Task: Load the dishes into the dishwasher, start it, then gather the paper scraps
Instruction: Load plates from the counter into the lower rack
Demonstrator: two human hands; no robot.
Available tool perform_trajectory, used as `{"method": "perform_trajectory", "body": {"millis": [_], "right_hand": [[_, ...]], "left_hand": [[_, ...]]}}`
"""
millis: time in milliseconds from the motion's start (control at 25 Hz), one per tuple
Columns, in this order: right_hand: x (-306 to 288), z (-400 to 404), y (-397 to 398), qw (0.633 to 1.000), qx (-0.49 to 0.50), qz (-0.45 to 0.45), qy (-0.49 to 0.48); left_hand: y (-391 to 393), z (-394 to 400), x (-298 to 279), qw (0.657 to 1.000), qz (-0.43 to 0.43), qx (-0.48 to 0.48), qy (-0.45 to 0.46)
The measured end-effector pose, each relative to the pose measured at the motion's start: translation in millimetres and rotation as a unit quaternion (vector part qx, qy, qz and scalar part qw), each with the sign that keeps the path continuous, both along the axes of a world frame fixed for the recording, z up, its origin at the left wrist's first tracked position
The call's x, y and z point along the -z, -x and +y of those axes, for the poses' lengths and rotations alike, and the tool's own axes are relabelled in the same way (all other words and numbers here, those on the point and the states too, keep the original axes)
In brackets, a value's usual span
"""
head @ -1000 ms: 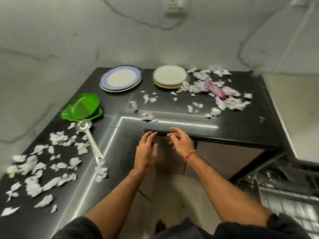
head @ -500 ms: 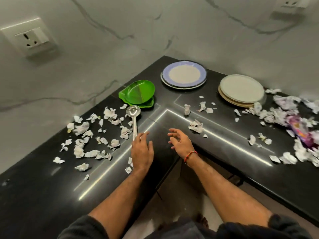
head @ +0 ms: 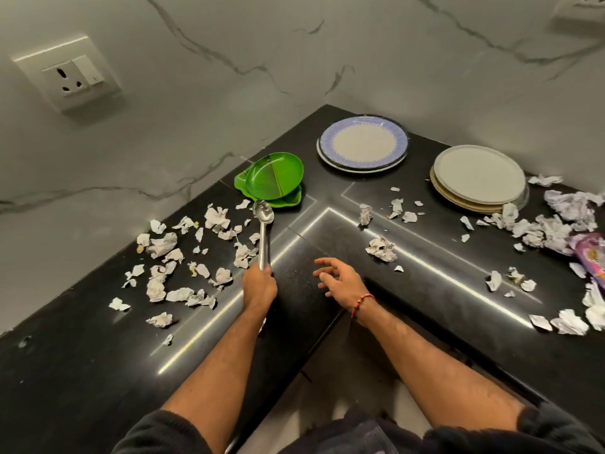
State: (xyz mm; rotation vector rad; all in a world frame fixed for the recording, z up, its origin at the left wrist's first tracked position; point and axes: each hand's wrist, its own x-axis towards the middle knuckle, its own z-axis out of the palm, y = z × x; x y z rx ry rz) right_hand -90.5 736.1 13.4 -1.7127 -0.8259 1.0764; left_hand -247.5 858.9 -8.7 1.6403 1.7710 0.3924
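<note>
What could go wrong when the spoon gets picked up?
The left hand grips only the handle end of the long steel spoon, so it could swing and knock the green plates that its bowl lies against. It could also sweep nearby paper scraps off the black counter.

Both my forearms reach forward, bare below dark sleeves pushed up near the elbows. My left hand [head: 259, 285] is knuckles-up, fingers curled tight round the handle end of the ladle [head: 263, 231]. My right hand [head: 340, 279] hovers just beside it, palm turned left, fingers spread and loosely bent, holding nothing. A red thread band circles my right wrist.
</note>
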Motion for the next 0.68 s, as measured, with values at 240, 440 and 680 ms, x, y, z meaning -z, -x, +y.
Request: {"method": "perform_trajectory", "body": {"millis": [240,440,680], "right_hand": [[-19,-37,-6,0.983,0.16,0.031,-0.083],[-39,-134,-23,0.896,0.4,0.049,-0.184],[-13,-347,-15,0.756,0.636,-0.019,-0.155]], "left_hand": [[-15,-73,-19,0.956,-0.22,0.154,-0.115],[-47,-185,-28,0.844,-0.151,0.474,-0.2],[-72,-337,-25,0.669,-0.142,0.724,-0.09]]}}
